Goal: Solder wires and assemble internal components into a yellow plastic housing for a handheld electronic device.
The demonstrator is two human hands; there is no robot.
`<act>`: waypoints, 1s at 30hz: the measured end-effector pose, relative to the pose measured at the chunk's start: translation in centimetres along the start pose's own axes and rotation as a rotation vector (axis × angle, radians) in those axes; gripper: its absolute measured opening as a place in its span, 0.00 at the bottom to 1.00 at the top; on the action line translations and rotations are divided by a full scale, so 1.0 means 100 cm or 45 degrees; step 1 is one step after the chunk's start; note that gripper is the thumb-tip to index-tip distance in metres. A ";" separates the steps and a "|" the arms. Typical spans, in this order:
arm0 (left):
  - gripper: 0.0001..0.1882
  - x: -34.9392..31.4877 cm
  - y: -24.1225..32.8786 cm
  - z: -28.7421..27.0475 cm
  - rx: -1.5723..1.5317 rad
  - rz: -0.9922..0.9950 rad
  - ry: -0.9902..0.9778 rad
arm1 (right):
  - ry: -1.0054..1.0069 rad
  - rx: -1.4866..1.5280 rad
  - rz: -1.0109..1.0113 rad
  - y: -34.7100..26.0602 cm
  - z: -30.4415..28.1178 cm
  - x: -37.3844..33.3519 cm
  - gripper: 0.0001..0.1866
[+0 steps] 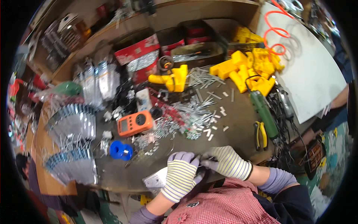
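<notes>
Both my hands wear striped work gloves and meet close to my body at the bench's front edge. My left hand [181,173] is closed in a pinch, its fingertips facing the right hand. My right hand [226,162] is also closed, thumb against fingers, on the other side of the same spot. A small dark, thin piece shows between them, mostly hidden by the gloves, so its kind cannot be told. Beside the left hand, partly under it, lies a flat silvery-white piece [156,180]. A blue spool [121,150] stands to its left.
An orange multimeter [135,123], loose metal rods [201,112] and white tubes [210,134] lie mid-bench. Pliers [260,136] and a green handheld tool [264,114] are at right, yellow plastic housings [242,71] behind. Fanned silvery strips [72,170] sit left. A person's arm [338,98] appears far right.
</notes>
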State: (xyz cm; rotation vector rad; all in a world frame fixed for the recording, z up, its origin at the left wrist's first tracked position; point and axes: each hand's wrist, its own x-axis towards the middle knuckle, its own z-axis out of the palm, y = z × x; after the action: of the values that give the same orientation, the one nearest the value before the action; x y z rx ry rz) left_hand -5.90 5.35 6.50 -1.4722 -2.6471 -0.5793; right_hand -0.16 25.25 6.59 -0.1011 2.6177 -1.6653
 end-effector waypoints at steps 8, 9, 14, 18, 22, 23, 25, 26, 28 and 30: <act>0.12 0.001 0.003 0.015 -0.096 0.075 0.080 | -0.042 -0.941 -0.766 0.026 -0.066 0.015 0.03; 0.12 0.006 0.012 0.003 -0.116 0.001 -0.042 | 0.021 -1.114 -0.614 0.018 -0.097 0.029 0.03; 0.12 0.012 0.015 -0.015 -0.218 -0.084 -0.169 | 0.693 -1.255 -0.283 -0.010 -0.236 0.130 0.07; 0.19 0.018 0.011 -0.016 -0.320 -0.197 -0.142 | 0.837 -1.362 -0.281 0.027 -0.320 0.227 0.12; 0.17 0.009 -0.001 -0.002 -0.349 -0.133 -0.057 | 0.484 -1.866 0.298 0.044 -0.395 0.302 0.11; 0.17 0.011 0.000 -0.004 -0.393 -0.140 -0.032 | 0.372 -2.001 0.435 0.052 -0.402 0.310 0.13; 0.17 0.009 -0.002 -0.005 -0.452 -0.161 -0.007 | 0.199 -2.028 0.653 0.067 -0.405 0.320 0.16; 0.17 0.008 -0.004 -0.003 -0.462 -0.160 0.001 | 0.176 -2.026 0.734 0.081 -0.416 0.322 0.16; 0.17 0.010 -0.004 -0.003 -0.516 -0.166 0.004 | 0.329 -1.871 0.758 0.084 -0.415 0.327 0.16; 0.16 0.013 -0.003 -0.005 -0.490 -0.177 0.016 | 0.060 -1.958 0.753 0.064 -0.418 0.331 0.20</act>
State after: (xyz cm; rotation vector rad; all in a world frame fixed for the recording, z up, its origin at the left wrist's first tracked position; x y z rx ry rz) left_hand -6.86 6.06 7.19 -1.3571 -2.7547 -1.1605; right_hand -36.14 63.26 18.60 0.5819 2.7825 0.6371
